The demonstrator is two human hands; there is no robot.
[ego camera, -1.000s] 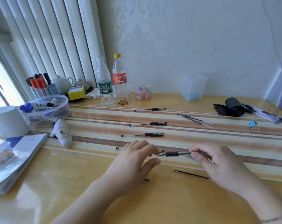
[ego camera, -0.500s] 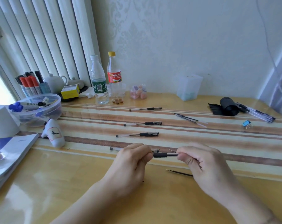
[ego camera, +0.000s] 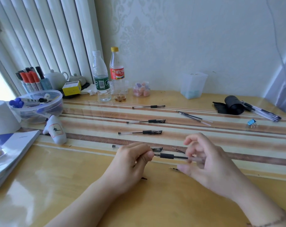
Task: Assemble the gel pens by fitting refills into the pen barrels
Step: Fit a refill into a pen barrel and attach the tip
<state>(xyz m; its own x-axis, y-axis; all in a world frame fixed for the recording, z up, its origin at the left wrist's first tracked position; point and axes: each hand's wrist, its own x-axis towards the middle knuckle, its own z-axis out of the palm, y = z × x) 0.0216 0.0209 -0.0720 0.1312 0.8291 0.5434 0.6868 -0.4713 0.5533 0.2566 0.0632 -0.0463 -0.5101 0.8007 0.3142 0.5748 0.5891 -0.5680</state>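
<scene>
My left hand (ego camera: 132, 161) pinches the tip end of a clear pen barrel with a black grip (ego camera: 167, 156), held level just above the table. My right hand (ego camera: 206, 159) wraps its fingers loosely round the barrel's other end, the index finger lifted. A finished pen (ego camera: 156, 149) lies partly hidden behind my left hand. Three more assembled pens (ego camera: 139, 132) (ego camera: 145, 121) (ego camera: 148, 106) lie in a row further back. A loose refill (ego camera: 173, 168) peeks out under my right hand. Spare refills (ego camera: 192, 116) lie at the back right.
A bundle of pens (ego camera: 261, 112) and a black roll (ego camera: 232, 104) sit far right, with a blue clip (ego camera: 251, 122) nearby. Two bottles (ego camera: 102, 79), a clear tub of markers (ego camera: 37, 104), a white figurine (ego camera: 55, 130) and a booklet (ego camera: 9, 153) crowd the left.
Both hands lifted the barrel slightly and my left hand closed on its tip end. My right hand's fingers loosened and slid along the barrel.
</scene>
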